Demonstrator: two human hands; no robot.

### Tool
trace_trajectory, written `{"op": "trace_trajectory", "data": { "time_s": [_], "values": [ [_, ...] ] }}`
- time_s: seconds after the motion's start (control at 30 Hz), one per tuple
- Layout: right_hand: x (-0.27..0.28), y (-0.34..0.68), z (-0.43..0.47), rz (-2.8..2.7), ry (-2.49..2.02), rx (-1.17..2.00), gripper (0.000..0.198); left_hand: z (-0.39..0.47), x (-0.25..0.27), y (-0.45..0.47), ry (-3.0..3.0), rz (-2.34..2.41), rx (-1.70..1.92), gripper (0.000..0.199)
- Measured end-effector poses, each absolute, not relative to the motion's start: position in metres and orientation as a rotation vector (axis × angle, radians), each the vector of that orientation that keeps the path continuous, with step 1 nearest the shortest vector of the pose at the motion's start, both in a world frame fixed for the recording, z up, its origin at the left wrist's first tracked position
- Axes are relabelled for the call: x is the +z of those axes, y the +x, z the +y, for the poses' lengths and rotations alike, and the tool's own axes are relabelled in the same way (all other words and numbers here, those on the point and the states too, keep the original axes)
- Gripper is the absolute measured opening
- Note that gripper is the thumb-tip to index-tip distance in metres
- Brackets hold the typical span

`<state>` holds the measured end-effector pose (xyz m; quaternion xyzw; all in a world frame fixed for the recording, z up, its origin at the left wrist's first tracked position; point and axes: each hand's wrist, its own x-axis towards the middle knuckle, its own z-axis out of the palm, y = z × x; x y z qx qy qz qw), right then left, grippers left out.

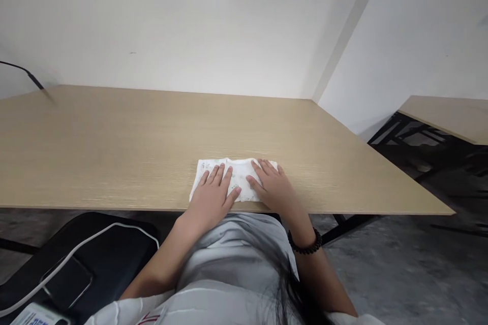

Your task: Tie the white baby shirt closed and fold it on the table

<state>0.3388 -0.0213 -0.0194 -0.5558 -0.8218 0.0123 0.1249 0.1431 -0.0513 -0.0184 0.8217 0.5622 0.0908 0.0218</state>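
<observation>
A white folded cloth [244, 175] with a faint pattern lies flat near the front edge of the wooden table. What kind of cloth item it is, I cannot tell. On its left part rests my left hand [213, 195], palm down with the fingers stretched out. My right hand [272, 188] lies flat across the cloth's right part, fingers spread and thumb pointing toward the middle. Both hands press on the cloth without gripping it. Its strip between the two thumbs shows, while parts under the palms are hidden.
The light wooden tabletop [152, 132] reaches back to a white partition [190, 40]. A thin black cable end [36, 81] hangs over the far left corner. At lower left stands a black chair [102, 259] with a white cable [87, 240] across it. Another table [450, 114] is at right.
</observation>
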Motion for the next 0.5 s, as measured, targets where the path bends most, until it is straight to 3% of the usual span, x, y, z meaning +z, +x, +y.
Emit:
{"op": "trace_trajectory", "data": {
  "time_s": [0.17,0.37,0.5],
  "values": [
    [-0.019,0.348,-0.020,-2.326,-1.840,0.119,0.078,-0.048,-0.012,0.133,2.455,1.855,0.244,0.076],
    [-0.020,0.373,-0.024,-2.141,-2.052,0.188,0.066,-0.047,-0.015,0.100,2.340,1.925,0.266,0.071],
    [-0.020,0.396,-0.030,-2.083,-1.961,0.182,0.064,-0.050,-0.017,0.076,2.335,1.879,0.334,0.074]
  ]
}}
